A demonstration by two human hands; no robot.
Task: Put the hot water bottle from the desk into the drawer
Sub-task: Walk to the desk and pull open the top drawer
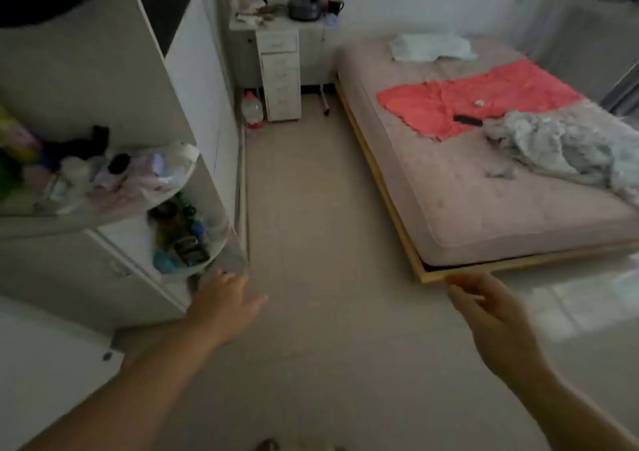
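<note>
Room first: bare tiled floor (pixel 311 243) runs down the middle, bed (pixel 501 181) on the right w/ a red cloth (pixel 477 101) and a crumpled grey blanket (pixel 560 146), white wardrobe (pixel 145 80) w/ cluttered round shelves (pixel 179 229) on the left. At the far wall stands the desk (pixel 280 23), well apart from the person, w/ a white drawer unit (pixel 280 77) tucked under it and a big water jug (pixel 251 109) on the floor just beside that.

Desk top is crowded: a dark pot (pixel 304 8), a mug, misc bits. Hot water bottle should be up there somewhere, but at this range and blur I can't tell which item it is. Drawers all look closed.

Step in hand, as I read it: the approach, nothing picked up yet. Next move calls for crossing the floor to the desk, spotting the bottle, then a drawer must be pulled out before it goes in.

Left hand (pixel 221 305) reaches fwd low, near the wardrobe corner, fingers (pixel 254 301) spread apart, holding nothing; may be brushing the corner, can't tell. Right hand (pixel 491 316) hangs over the floor by the bed corner, fingers loosely apart, empty, touching nothing.
</note>
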